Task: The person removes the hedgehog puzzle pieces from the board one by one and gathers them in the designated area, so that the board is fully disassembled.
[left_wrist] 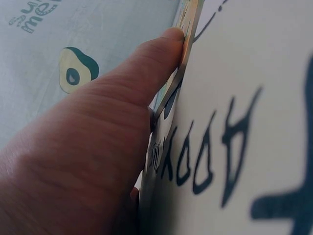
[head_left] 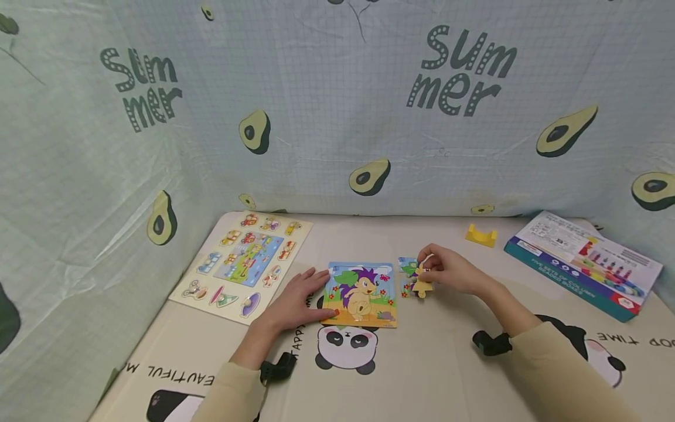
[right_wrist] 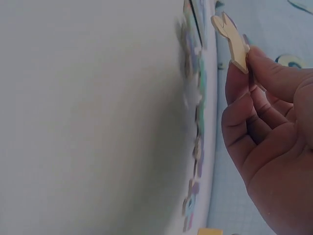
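A square wooden puzzle board (head_left: 387, 308) with a purple-spined hedgehog picture lies in front of me in the head view. My left hand (head_left: 292, 302) rests along its left side, fingers spread and thumb on the lower left corner. The left wrist view has the thumb (left_wrist: 146, 63) pressing the board's edge. Right of the board, my right hand (head_left: 450, 269) pinches a wooden jigsaw piece (right_wrist: 238, 49) between thumb and fingers, its pale wood side toward the right wrist camera. Loose jigsaw pieces (head_left: 406, 264) lie on the table beneath and beside that hand, partly covered by it.
A peg puzzle board (head_left: 211, 293) with vehicle and toy pictures lies at the left. A yellow curved block (head_left: 481, 235) sits at the back right, near a boxed bead toy (head_left: 585, 264). Patterned cloth walls (head_left: 316, 117) enclose the table's left and back.
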A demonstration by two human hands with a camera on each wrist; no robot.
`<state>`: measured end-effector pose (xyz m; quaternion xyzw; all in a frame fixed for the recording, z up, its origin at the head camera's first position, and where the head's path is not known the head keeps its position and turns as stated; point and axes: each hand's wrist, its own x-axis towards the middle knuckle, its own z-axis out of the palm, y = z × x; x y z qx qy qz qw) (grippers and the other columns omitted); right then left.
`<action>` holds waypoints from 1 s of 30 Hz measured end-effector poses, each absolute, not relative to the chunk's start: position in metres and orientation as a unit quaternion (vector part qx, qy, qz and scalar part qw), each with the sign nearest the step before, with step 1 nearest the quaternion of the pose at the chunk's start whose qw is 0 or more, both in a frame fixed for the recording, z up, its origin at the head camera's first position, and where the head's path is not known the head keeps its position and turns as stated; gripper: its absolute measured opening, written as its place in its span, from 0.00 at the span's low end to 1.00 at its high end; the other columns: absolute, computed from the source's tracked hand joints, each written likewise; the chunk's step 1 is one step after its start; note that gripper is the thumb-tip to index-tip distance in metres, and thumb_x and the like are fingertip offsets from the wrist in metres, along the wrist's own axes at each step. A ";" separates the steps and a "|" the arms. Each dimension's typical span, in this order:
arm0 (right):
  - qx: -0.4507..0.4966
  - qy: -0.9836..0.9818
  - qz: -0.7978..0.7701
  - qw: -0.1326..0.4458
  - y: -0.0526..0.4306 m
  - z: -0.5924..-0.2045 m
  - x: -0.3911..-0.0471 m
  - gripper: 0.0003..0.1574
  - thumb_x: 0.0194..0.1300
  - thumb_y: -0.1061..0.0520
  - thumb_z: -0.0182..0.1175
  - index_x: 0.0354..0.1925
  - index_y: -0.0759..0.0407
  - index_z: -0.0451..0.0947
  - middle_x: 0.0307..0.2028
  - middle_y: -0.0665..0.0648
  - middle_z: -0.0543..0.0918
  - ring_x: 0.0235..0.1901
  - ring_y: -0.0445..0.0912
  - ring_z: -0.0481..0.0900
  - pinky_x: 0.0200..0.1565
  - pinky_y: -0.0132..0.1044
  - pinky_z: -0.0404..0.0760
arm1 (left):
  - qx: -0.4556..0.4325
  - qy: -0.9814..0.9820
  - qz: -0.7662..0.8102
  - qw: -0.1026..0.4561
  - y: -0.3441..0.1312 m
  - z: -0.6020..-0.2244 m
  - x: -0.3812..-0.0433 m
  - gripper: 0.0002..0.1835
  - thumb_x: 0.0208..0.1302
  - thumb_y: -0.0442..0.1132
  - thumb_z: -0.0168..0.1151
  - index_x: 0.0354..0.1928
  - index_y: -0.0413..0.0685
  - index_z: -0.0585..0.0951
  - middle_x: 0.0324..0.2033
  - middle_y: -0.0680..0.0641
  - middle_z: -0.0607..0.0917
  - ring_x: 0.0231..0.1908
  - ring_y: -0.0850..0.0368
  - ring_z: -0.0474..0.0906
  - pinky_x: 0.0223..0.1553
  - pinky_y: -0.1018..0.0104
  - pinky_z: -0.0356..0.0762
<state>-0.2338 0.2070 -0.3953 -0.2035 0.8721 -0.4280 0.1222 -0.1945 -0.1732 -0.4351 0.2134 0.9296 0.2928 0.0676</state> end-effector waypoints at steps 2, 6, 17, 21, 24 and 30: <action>-0.199 0.873 -0.426 0.126 0.213 -0.397 -0.234 0.18 0.68 0.62 0.66 0.50 0.65 0.70 0.35 0.56 0.80 0.33 0.49 0.75 0.33 0.33 0.76 | 0.212 0.930 0.293 0.067 -0.173 -0.435 -0.194 0.48 0.57 0.62 0.71 0.76 0.51 0.67 0.74 0.49 0.66 0.77 0.46 0.46 0.74 0.44 0.45; -0.190 0.877 -0.422 0.132 0.225 -0.401 -0.234 0.18 0.69 0.60 0.66 0.51 0.66 0.70 0.36 0.56 0.79 0.34 0.50 0.74 0.33 0.33 0.76 | 0.211 0.930 0.295 0.067 -0.173 -0.435 -0.194 0.48 0.57 0.63 0.71 0.76 0.51 0.67 0.74 0.49 0.66 0.77 0.46 0.46 0.74 0.44 0.45; -0.175 0.886 -0.406 0.141 0.245 -0.410 -0.236 0.19 0.68 0.59 0.66 0.52 0.65 0.71 0.37 0.56 0.78 0.38 0.50 0.74 0.39 0.33 0.77 | 0.211 0.930 0.294 0.066 -0.173 -0.436 -0.194 0.47 0.57 0.63 0.71 0.76 0.51 0.67 0.74 0.49 0.66 0.77 0.46 0.46 0.74 0.44 0.45; -0.179 0.892 -0.394 0.132 0.245 -0.410 -0.235 0.19 0.68 0.59 0.67 0.51 0.65 0.72 0.37 0.55 0.77 0.39 0.50 0.74 0.39 0.33 0.77 | 0.210 0.929 0.296 0.066 -0.173 -0.435 -0.194 0.47 0.57 0.63 0.71 0.76 0.51 0.67 0.74 0.49 0.66 0.77 0.46 0.46 0.74 0.44 0.45; -0.180 0.901 -0.376 0.120 0.245 -0.411 -0.234 0.17 0.67 0.59 0.67 0.50 0.65 0.74 0.37 0.55 0.77 0.39 0.50 0.73 0.40 0.31 0.77 | 0.210 0.929 0.297 0.066 -0.173 -0.435 -0.193 0.48 0.57 0.63 0.71 0.76 0.51 0.67 0.74 0.49 0.66 0.77 0.45 0.46 0.74 0.43 0.46; -0.185 0.913 -0.346 0.108 0.245 -0.412 -0.233 0.15 0.67 0.58 0.68 0.48 0.63 0.77 0.36 0.53 0.77 0.40 0.49 0.73 0.41 0.31 0.77 | 0.212 0.929 0.296 0.067 -0.173 -0.436 -0.194 0.47 0.57 0.62 0.71 0.76 0.51 0.67 0.74 0.48 0.65 0.77 0.46 0.46 0.74 0.44 0.45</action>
